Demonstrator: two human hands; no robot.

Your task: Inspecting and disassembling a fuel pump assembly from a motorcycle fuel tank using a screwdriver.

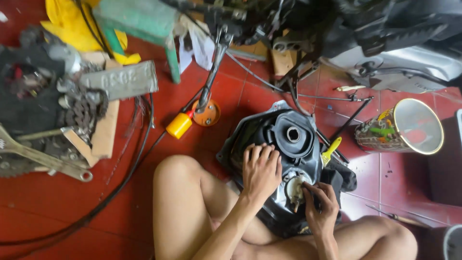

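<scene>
Head view looks down at a black engine cover (284, 139) lying on the red tile floor (57, 212) between the person's knees. Their left hand (261, 169) presses flat on it, fingers close together; the right hand (321, 204) pinches something small (too small to tell) at the round opening (294, 187). If the left hand eases, the cover could rock and the piece might drop inside.
</scene>
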